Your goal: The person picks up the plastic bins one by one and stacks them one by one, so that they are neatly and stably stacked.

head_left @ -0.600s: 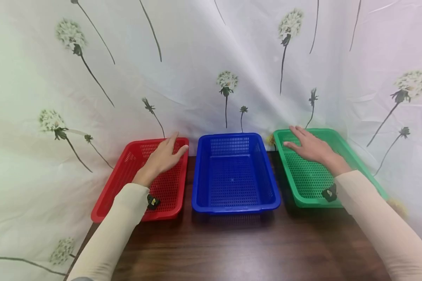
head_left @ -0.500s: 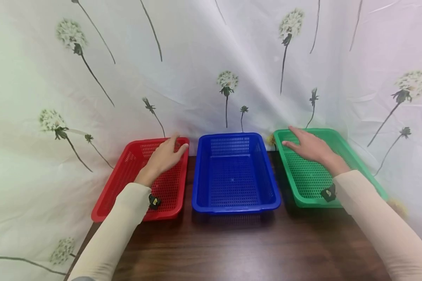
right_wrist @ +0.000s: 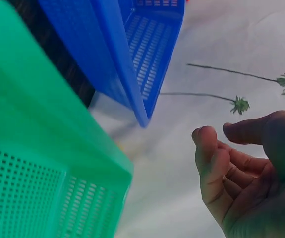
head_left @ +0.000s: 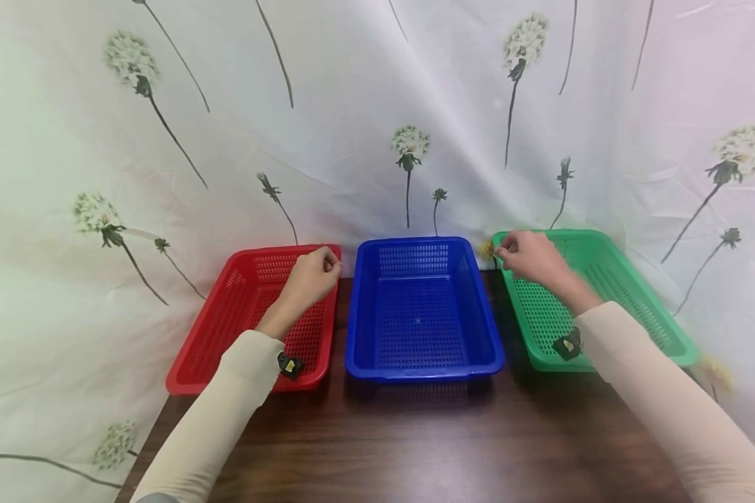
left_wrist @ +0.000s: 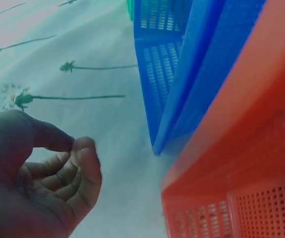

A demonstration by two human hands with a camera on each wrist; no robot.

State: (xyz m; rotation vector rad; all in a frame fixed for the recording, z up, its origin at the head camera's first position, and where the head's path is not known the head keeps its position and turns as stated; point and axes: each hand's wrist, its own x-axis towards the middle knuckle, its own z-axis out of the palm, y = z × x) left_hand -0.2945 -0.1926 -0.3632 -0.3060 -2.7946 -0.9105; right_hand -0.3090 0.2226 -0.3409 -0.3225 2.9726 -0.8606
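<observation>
My left hand [head_left: 307,281] is over the red basket [head_left: 189,349], near its right rim. In the left wrist view its fingers [left_wrist: 87,171] curl in and the thumb tip meets the index fingertip, with nothing between them. Over the left rim of the green basket [head_left: 651,307] is my right hand [head_left: 535,257], its fingers bent toward the thumb. A narrow gap shows between thumb and index finger [right_wrist: 206,139] in the right wrist view, and that hand holds nothing. Between the two hands stands the blue basket [head_left: 415,374], which neither touches.
All three baskets stand in a row on a dark wooden table [head_left: 403,447], close to the back. Behind them hangs a white cloth [head_left: 346,140] printed with dandelions. A small black device [head_left: 289,365] is worn at the left cuff, another black device [head_left: 567,344] at the right.
Both hands have gone from spread, straight fingers to curled ones, thumb and index drawn together. The left hand has moved slightly right, the right hand slightly left. The baskets stay in place.
</observation>
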